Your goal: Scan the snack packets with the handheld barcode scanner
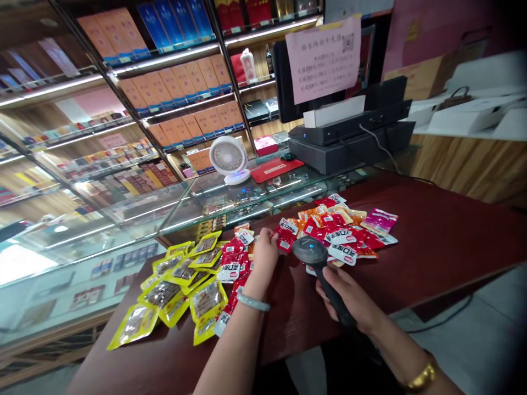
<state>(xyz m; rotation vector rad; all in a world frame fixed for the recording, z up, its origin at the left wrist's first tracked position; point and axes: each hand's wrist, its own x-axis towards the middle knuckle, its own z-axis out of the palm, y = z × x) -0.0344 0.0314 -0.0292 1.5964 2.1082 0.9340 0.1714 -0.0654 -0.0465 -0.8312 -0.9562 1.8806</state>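
My right hand (343,296) is wrapped round the handle of a dark barcode scanner (310,249), its head tilted towards the left. Between the fingertips of my left hand (265,249) is a red snack packet (285,235), held just left of the scanner head. Red, orange and white packets (341,233) lie heaped beyond the scanner, with a purple packet (379,220) at the heap's right side. More red packets (234,258) lie left of my left hand, partly hidden by my arm. Beside them spreads a pile of yellow-edged clear packets (181,280).
The dark red tabletop (444,219) carries the packets. Behind it runs a glass display counter (177,208) with a white fan (229,156) and a red mat (276,170). A cash register (349,137) stands at the back, its cable trailing right. Shelves of boxes (177,82) line the wall.
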